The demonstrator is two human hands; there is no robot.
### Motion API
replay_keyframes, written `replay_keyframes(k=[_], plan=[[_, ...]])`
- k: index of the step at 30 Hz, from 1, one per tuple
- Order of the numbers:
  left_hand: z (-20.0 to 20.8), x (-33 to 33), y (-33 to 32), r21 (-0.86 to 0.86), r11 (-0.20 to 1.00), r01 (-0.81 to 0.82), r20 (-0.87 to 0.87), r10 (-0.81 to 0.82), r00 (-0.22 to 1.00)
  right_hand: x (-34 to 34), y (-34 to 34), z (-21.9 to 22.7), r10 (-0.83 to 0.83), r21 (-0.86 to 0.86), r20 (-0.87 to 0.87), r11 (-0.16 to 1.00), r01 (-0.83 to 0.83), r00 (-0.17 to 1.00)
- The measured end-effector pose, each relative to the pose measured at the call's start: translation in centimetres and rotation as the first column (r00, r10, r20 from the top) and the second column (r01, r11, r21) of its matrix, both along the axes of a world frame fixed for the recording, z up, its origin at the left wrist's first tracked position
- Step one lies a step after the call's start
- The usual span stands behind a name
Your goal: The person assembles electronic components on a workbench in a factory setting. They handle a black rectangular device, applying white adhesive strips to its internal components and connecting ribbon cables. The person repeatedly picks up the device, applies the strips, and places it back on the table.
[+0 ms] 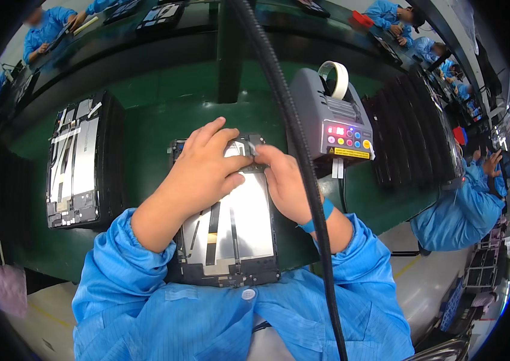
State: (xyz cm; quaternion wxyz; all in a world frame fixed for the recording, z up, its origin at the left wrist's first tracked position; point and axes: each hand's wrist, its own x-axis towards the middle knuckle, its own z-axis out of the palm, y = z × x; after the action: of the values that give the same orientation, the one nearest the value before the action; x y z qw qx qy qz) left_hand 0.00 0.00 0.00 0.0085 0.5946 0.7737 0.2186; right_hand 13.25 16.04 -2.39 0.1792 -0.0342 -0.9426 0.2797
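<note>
An opened tablet (249,210) with a silvery inner plate, dark ribbon cables and a black frame lies flat in front of me, its near edge close to my body. My left hand (204,159) rests across its upper part, fingers spread, the fingertips near the far right corner. At that corner my right hand (285,177) pinches thumb and forefinger together at a small pale strip (250,148), which looks like tape. The left fingertips almost meet the right ones there. Much of the tablet's far end is hidden under my left hand.
A grey tape dispenser (330,117) with a lit panel stands at the right. Stacks of opened tablets (77,162) rise at left, and dark stacked panels (411,132) at far right. A black cable (294,120) hangs across the view. Co-workers in blue sit around.
</note>
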Motion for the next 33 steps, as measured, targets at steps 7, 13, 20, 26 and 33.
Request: replay_keyframes(k=[7, 13, 20, 26, 33], plan=[[-0.9, -0.1, -0.5, 0.052, 0.997, -0.055, -0.058, 0.058, 0.997, 1.9, 0.4, -1.1, -0.050, -0.369, -0.041, 0.929, 0.032, 0.998], [-1.5, -0.8, -0.9, 0.108, 0.994, -0.008, 0.004, 0.008, 1.000, 3.5, -3.2, -2.1, -0.126, -0.745, 0.157, 0.635, 0.202, 0.979], [-1.3, -2.0, -4.0, 0.058, 0.998, -0.017, 0.178, 0.006, 0.984, 2.5, -5.0, -1.5, -0.059, -0.801, 0.149, 0.578, 0.156, 0.987], [-0.2, -1.3, -2.7, -0.028, 0.988, -0.153, 0.196, 0.156, 0.968, -1.6, -1.8, 0.3, -0.081, -0.634, 0.031, 0.769, 0.082, 0.996], [-0.3, -2.3, -1.5, 0.031, 0.991, -0.127, 0.204, 0.118, 0.972, -3.6, 0.1, 0.3, 0.155, -0.669, 0.088, 0.741, -0.057, 0.984]])
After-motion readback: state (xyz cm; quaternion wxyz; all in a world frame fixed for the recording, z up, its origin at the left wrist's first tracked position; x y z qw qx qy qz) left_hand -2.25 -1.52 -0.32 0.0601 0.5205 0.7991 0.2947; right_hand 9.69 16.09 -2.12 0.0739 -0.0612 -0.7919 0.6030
